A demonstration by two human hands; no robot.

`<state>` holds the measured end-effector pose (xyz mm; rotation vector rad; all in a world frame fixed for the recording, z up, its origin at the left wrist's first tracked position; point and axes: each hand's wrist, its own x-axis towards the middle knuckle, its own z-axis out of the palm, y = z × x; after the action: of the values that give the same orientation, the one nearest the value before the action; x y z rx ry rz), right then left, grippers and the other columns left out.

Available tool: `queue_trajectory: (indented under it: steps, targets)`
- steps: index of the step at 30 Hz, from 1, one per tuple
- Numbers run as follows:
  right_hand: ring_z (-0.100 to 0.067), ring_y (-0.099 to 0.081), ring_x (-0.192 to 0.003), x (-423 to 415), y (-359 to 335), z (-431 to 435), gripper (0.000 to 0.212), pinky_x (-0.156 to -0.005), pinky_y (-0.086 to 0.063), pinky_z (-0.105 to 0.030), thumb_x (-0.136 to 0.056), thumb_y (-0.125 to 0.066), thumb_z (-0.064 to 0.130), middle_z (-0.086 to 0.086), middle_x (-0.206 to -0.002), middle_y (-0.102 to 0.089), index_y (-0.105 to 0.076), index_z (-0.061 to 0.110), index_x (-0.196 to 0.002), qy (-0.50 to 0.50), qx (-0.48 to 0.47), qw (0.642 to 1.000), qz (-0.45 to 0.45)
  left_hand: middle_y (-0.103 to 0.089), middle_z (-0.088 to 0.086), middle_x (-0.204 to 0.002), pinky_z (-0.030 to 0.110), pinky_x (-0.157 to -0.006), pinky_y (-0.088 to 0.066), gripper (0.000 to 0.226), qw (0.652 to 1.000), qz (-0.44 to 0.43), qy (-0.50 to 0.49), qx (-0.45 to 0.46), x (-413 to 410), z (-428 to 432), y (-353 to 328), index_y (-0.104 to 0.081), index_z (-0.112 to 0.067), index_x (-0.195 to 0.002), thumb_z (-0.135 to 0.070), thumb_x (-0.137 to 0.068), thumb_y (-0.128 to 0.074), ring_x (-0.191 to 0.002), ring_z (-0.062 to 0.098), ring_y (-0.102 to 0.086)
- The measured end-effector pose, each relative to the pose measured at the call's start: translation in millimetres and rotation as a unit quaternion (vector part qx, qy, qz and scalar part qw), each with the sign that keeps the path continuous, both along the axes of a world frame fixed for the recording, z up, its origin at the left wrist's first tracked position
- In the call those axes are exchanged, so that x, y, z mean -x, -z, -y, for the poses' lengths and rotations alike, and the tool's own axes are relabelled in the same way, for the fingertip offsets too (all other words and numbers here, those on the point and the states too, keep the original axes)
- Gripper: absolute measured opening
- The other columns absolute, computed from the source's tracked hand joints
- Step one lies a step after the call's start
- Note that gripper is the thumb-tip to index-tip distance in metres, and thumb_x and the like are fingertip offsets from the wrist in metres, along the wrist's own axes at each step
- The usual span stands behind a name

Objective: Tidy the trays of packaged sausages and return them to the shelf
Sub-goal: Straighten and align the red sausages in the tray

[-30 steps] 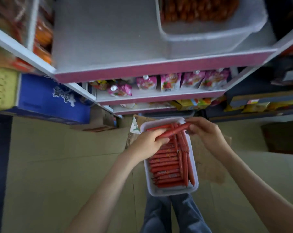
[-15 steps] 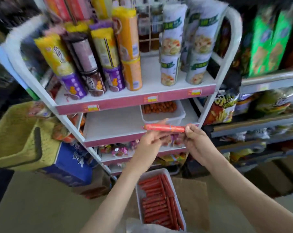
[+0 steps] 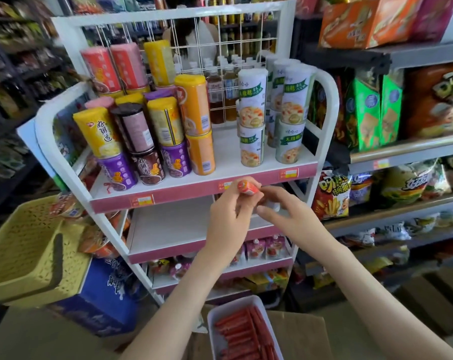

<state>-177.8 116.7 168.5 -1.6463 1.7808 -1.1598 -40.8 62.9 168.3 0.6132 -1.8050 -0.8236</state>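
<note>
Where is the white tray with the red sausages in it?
In the head view, the white plastic tray of red packaged sausages sits at the bottom centre, on a brown cardboard box, just in front of the white shelf rack.

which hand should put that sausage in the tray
Left, probably: the left hand pinches the sausage and the tray lies below it; the right hand only nears it.
</note>
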Motion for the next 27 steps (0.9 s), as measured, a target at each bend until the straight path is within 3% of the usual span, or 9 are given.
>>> queue_trajectory:
  steps: [1, 3, 8, 10, 13, 17, 21, 24, 27]
  targets:
    - [0.009, -0.047, -0.105, -3, -4, -2, 0.041, -0.089, -0.034, -0.009, -0.088, -0.064, 0.038, 0.019, -0.116, -0.055, -0.052, 0.029, -0.126, 0.005, 0.025, 0.998, -0.057, -0.063, -0.018, -0.097, 0.011, -0.081, -0.046, 0.009, 0.999, 0.014, -0.015, 0.024, 0, 2, -1, -0.062, -0.016, -0.099, -0.011, -0.093, -0.058, -0.091, -0.003, -0.061]
    - [0.004, -0.044, -0.111, -7, -11, -5, 0.051, -0.091, -0.031, -0.005, -0.085, -0.067, 0.038, 0.015, -0.120, -0.053, -0.050, 0.022, -0.131, 0.009, 0.097, 0.991, -0.089, -0.061, -0.022, -0.096, 0.010, -0.081, -0.046, 0.016, 0.998, 0.030, -0.031, 0.041, 0, 4, -2, -0.062, -0.018, -0.104, -0.011, -0.092, -0.056, -0.091, -0.004, -0.060]
    - [-0.001, -0.049, -0.102, -18, -19, -7, 0.028, -0.086, -0.038, -0.010, -0.086, -0.063, 0.027, 0.017, -0.102, -0.054, -0.059, 0.021, -0.113, -0.027, 0.238, 0.966, -0.096, -0.067, -0.005, -0.103, 0.017, -0.079, -0.043, 0.029, 0.988, 0.097, -0.062, 0.103, -5, 8, 3, -0.061, -0.022, -0.113, -0.024, -0.088, -0.046, -0.095, 0.011, -0.059]
    - [-0.004, -0.053, -0.096, -18, -19, -6, 0.017, -0.082, -0.042, -0.014, -0.087, -0.063, 0.020, 0.016, -0.096, -0.056, -0.061, 0.020, -0.104, -0.014, 0.249, 0.966, -0.069, -0.066, 0.000, -0.102, 0.021, -0.077, -0.044, 0.031, 0.978, 0.132, -0.082, 0.137, -6, 10, 8, -0.062, -0.016, -0.114, -0.027, -0.091, -0.045, -0.094, 0.017, -0.059]
    - [-0.001, -0.056, -0.091, -17, -20, -8, 0.021, -0.079, -0.042, -0.010, -0.085, -0.067, 0.009, 0.011, -0.093, -0.061, -0.061, 0.024, -0.098, -0.002, 0.232, 0.973, -0.017, -0.064, 0.003, -0.097, 0.027, -0.074, -0.046, 0.032, 0.973, 0.133, -0.101, 0.157, -8, 11, 15, -0.062, -0.012, -0.114, -0.030, -0.091, -0.049, -0.090, 0.017, -0.056]
    - [-0.004, -0.060, -0.088, -16, -18, -11, 0.029, -0.078, -0.046, -0.014, -0.087, -0.067, 0.011, 0.013, -0.090, -0.063, -0.059, 0.037, -0.095, 0.014, 0.203, 0.979, 0.028, -0.063, 0.003, -0.100, 0.022, -0.080, -0.042, 0.037, 0.974, 0.142, -0.074, 0.160, -11, 10, 17, -0.063, -0.011, -0.116, -0.035, -0.090, -0.051, -0.094, 0.012, -0.052]
    - [-0.003, -0.062, -0.078, -12, -12, -11, 0.009, -0.075, -0.048, -0.017, -0.093, -0.059, 0.016, 0.012, -0.078, -0.066, -0.066, 0.020, -0.089, 0.045, 0.159, 0.966, 0.198, -0.061, -0.008, -0.103, 0.013, -0.080, -0.041, 0.034, 0.981, 0.180, -0.030, 0.073, -18, 8, 17, -0.063, -0.020, -0.113, -0.043, -0.089, -0.057, -0.094, 0.004, -0.053]
    - [-0.021, -0.061, -0.089, 0, -3, -8, 0.014, -0.094, -0.049, -0.039, -0.093, -0.059, 0.024, -0.005, -0.086, -0.064, -0.068, 0.017, -0.087, 0.068, 0.140, 0.920, 0.360, -0.062, -0.012, -0.090, 0.006, -0.067, -0.038, 0.021, 0.979, 0.203, -0.008, -0.021, -27, 10, 16, -0.064, -0.027, -0.104, -0.038, -0.087, -0.063, -0.078, -0.001, -0.054]
    - [-0.022, -0.060, -0.091, 8, 3, -4, 0.017, -0.097, -0.050, -0.039, -0.092, -0.057, 0.018, -0.011, -0.091, -0.063, -0.064, 0.006, -0.101, 0.061, 0.136, 0.868, 0.474, -0.060, -0.011, -0.075, 0.011, -0.057, -0.039, 0.010, 0.984, 0.160, 0.002, -0.081, -32, 5, 10, -0.061, -0.035, -0.097, -0.031, -0.089, -0.063, -0.062, 0.002, -0.051]
